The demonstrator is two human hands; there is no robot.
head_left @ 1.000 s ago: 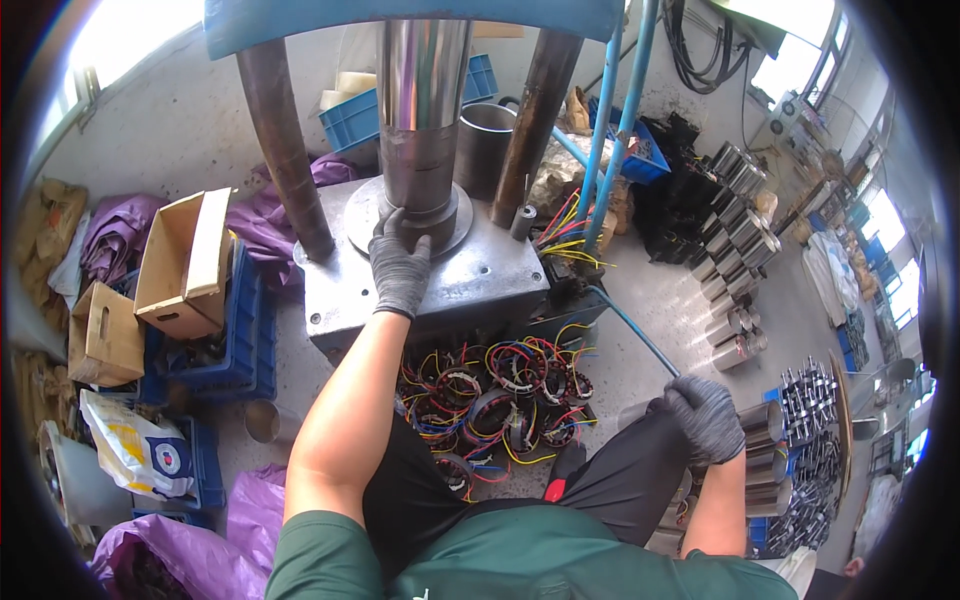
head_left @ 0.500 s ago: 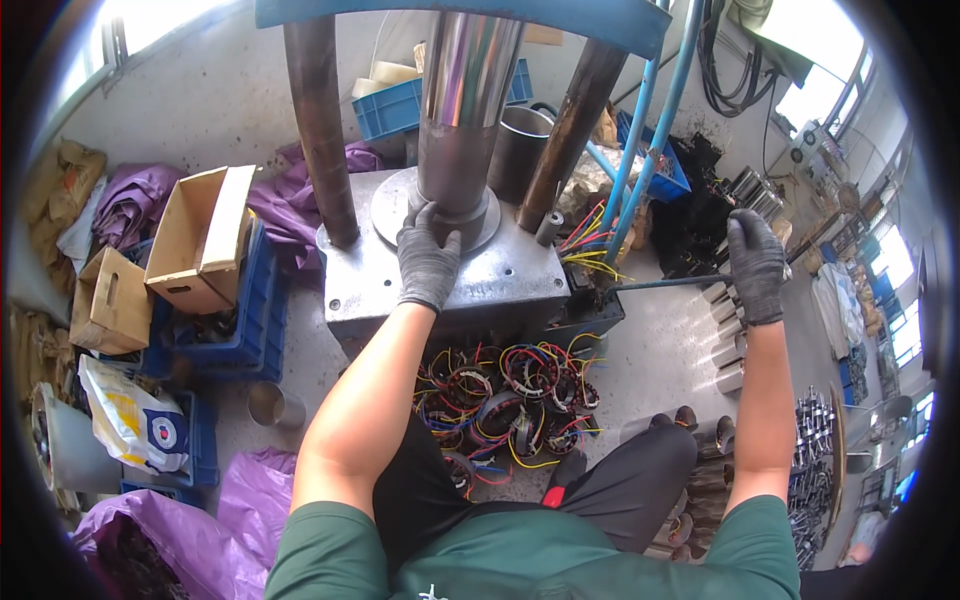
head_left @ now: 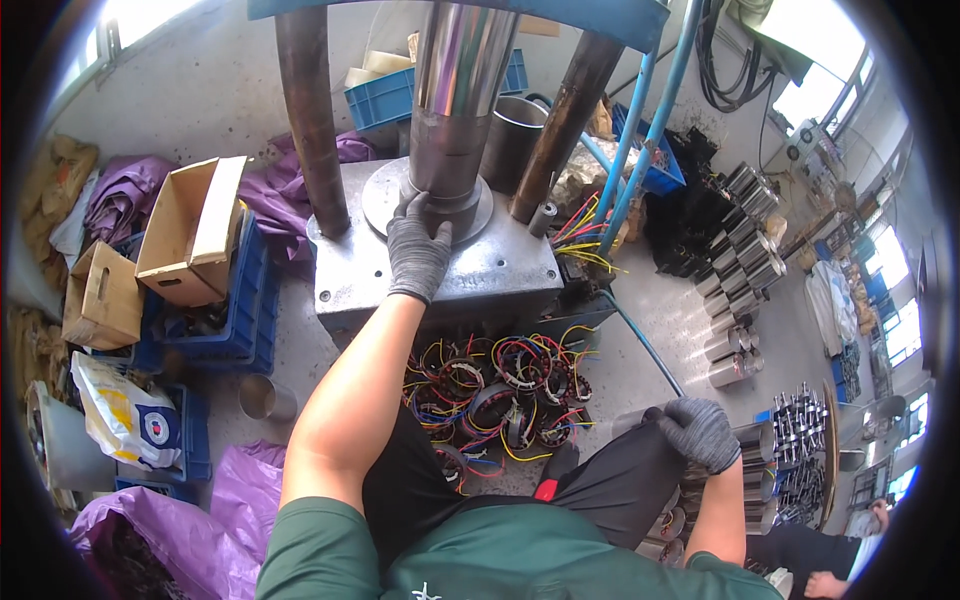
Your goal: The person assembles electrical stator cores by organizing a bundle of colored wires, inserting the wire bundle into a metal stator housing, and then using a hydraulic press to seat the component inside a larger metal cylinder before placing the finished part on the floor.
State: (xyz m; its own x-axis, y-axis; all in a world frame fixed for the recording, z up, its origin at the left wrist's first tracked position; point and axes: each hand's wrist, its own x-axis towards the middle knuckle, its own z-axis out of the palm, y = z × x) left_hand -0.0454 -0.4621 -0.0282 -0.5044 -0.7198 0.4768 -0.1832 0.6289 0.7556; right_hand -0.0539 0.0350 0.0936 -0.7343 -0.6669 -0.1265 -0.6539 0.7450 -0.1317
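In front of me stands a press with a shiny vertical ram [head_left: 463, 60] over a dark metal cylinder [head_left: 443, 155]. The cylinder is on a round plate [head_left: 381, 207] on the thick steel bed [head_left: 460, 272]. My left hand [head_left: 416, 250], in a grey glove, touches the front of the cylinder's lower end, fingers stretched up and thumb apart. My right hand [head_left: 702, 434], also gloved, is closed round the end of a long thin lever [head_left: 643, 342], beside my right knee. The lever slants down toward me from the press's right side.
Wound stator rings with coloured wires [head_left: 500, 390] lie below the bed. Blue crates [head_left: 255, 300] and cardboard boxes [head_left: 190, 240] stand left, near purple sheeting [head_left: 255, 500]. Rows of metal cylinders [head_left: 735, 345] and shafts [head_left: 800, 420] fill the right. Another person's hand [head_left: 826, 585] shows lower right.
My right hand has come down and toward me, now gripping the lever, which has swung from nearly level to a downward slant. My left hand stays at the cylinder. Another person appears lower right.
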